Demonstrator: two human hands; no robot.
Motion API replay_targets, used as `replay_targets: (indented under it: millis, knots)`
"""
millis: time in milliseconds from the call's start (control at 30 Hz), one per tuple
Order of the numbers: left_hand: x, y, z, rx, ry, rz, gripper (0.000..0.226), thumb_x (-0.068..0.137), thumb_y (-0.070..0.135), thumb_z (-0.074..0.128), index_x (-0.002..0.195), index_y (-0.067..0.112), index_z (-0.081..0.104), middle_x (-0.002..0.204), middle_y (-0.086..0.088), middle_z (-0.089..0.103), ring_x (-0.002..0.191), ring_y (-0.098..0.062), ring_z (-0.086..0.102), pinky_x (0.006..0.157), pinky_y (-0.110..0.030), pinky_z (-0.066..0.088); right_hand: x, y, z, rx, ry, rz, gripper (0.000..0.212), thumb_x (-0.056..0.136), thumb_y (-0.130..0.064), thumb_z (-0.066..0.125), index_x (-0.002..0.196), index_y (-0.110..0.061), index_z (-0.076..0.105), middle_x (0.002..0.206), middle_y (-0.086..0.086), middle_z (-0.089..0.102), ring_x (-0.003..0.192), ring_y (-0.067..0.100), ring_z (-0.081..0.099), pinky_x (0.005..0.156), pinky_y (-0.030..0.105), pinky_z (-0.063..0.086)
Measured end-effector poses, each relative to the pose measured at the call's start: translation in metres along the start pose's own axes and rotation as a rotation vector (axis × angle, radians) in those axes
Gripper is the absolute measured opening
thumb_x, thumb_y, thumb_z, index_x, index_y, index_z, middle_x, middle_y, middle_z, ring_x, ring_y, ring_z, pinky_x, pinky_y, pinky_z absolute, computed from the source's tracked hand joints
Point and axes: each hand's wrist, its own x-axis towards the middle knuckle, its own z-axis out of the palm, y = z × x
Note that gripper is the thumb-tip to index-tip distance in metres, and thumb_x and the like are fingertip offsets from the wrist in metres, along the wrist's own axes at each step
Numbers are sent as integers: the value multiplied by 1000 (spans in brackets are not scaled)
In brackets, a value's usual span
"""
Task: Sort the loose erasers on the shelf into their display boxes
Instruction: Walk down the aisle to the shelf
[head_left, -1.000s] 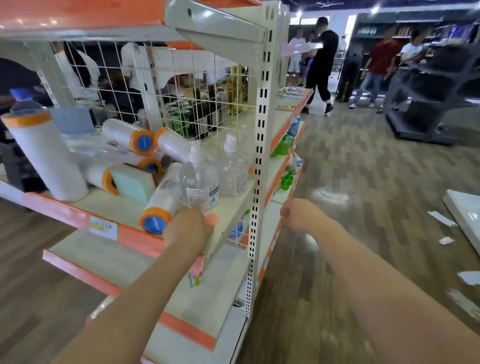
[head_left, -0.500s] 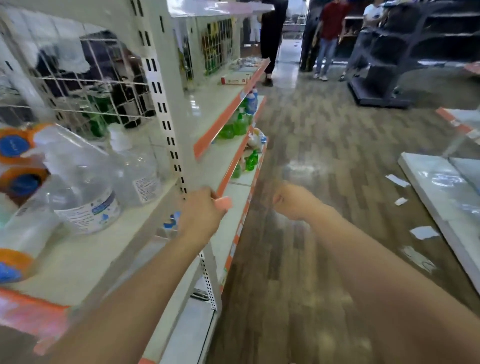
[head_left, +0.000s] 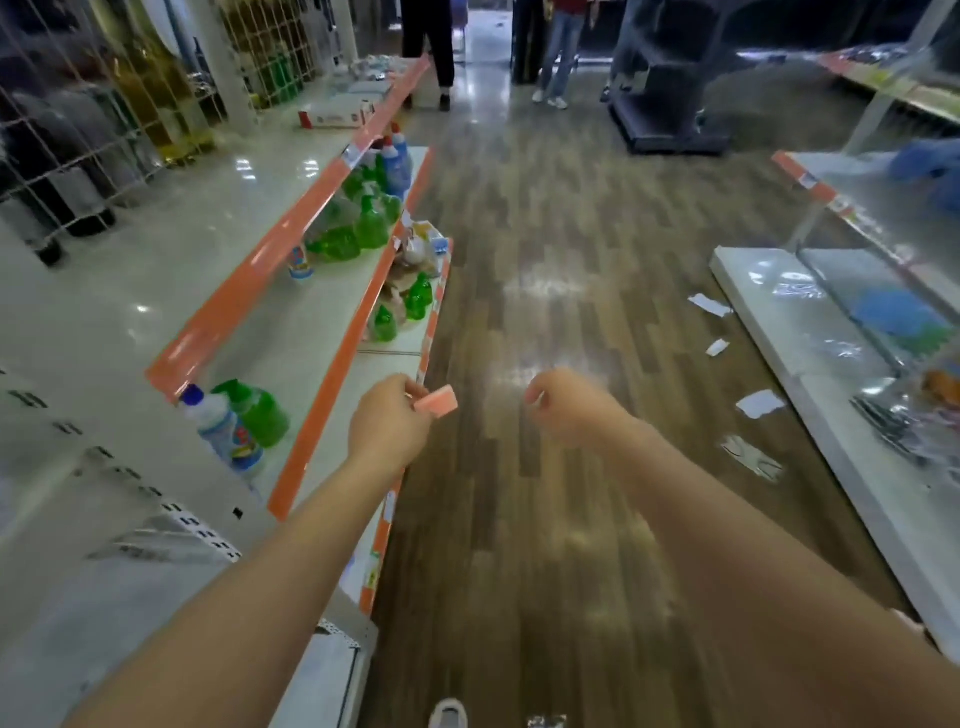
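Observation:
My left hand (head_left: 387, 421) pinches a small pink eraser (head_left: 436, 401) between thumb and fingers, out over the aisle just past the orange shelf edge (head_left: 332, 374). My right hand (head_left: 563, 408) hangs beside it to the right with its fingers curled; I see nothing in it. A flat box (head_left: 335, 115) lies far along the upper shelf, near its orange lip. No display box of erasers shows clearly from here.
Green and white bottles (head_left: 244, 421) stand on the lower shelves at left. Wood-pattern floor (head_left: 545, 260) runs ahead, with paper scraps (head_left: 758, 402) on it. A low white shelf (head_left: 810, 374) with wrapped goods is at right. People stand at the aisle's far end (head_left: 556, 47).
I have turned right, away from the shelf with rolls and pump bottles, and now face down the aisle. My left hand has carried the pink eraser off the shelf edge.

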Motion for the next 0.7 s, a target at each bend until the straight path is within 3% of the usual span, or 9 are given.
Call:
replay_targets:
  millis: [67,133,400,600,700]
  knots:
    - [18,10,12,12,-21,22,29,88,16,61,117,13,59,113,-8,61,100,-25,59,80,-33,49,11,11,-6,9,8,18,23,87,-16,54,104,-7,66,104,11,66,98,29,62,87,35,51]
    - [42,20,26,32,-34,55,28,88,16,60,116,11,61,112,-10,63,100,-26,60,86,-38,51,29,27,-13,24,37,33,23,87,-15,54,104,-7,66,105,12,66,97,29,62,87,35,51]
    - [167,66,62,-20,-103,173,21,89,20,58,109,12,62,98,-1,61,87,-17,56,70,-28,45,135,73,-56,95,94,93,30,88,-17,52,116,-15,60,117,5,61,105,22,57,85,28,45]
    - [270,98,71,-88,-178,232,11,87,28,61,93,19,61,87,2,61,80,-12,56,63,-24,40,216,90,-99,127,49,88,29,93,-19,48,120,-14,57,109,1,59,74,8,49,54,15,40]
    - [309,110,77,-82,-182,225,8,86,26,62,88,18,59,79,4,59,74,-10,55,58,-23,40,256,100,-111,120,57,105,29,92,-19,48,120,-16,57,110,2,61,79,12,54,65,20,41]
